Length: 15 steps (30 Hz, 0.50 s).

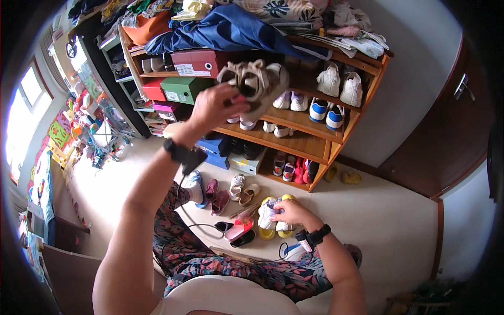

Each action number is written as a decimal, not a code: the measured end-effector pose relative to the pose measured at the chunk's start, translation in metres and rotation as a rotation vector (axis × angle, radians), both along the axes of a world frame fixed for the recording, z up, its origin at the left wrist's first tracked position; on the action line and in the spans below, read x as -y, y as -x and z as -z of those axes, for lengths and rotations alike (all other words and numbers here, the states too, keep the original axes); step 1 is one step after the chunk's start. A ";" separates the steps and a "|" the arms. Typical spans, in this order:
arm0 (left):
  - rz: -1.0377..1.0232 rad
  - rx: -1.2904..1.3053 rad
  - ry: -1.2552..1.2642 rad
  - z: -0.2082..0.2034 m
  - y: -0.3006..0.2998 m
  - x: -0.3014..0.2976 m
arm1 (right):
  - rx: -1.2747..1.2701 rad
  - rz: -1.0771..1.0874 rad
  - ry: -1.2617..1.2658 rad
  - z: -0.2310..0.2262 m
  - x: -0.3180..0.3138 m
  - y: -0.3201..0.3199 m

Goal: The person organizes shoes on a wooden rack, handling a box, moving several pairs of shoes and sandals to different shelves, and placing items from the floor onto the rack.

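Note:
Raised before the shoe rack, my left hand [218, 107] is closed on a pair of beige-brown lace-up sneakers [270, 84]. The fingers grip them from the left side, partly out of sight. Lower down, my right hand [295, 212] is closed on white sneakers with lilac parts [266, 211]. These are held just over yellow footwear [267, 233] on the floor; whether they touch cannot be told. To their left lie a red and pink slipper [240, 229], a tan shoe [250, 194], a white sandal-like shoe [237, 186] and maroon shoes [220, 202].
The wooden shoe rack [315, 149] holds shoe boxes, white sneakers [350, 89], blue-and-white shoes [334, 116] and red shoes [300, 170]. Clothes and a blue cloth [226, 31] are heaped on top. Yellow clogs [351, 178] lie near the brown door [436, 115]. Cables hang from both wrists.

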<state>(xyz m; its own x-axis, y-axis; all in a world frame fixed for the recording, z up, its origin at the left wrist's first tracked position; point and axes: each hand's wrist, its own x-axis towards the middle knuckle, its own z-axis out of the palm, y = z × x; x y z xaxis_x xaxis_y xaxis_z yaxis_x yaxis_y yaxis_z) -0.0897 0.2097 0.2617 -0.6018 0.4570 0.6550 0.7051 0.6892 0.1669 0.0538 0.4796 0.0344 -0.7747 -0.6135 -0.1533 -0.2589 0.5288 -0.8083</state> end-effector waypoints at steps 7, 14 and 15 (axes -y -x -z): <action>-0.333 0.172 0.291 -0.055 0.094 -0.059 | 0.104 0.035 0.046 -0.003 -0.005 0.004; -0.277 0.085 0.162 -0.028 0.190 -0.087 | 0.098 0.040 -0.035 -0.009 -0.004 0.008; -0.237 0.071 0.133 -0.029 0.199 -0.081 | 0.094 0.026 -0.029 -0.011 -0.001 0.010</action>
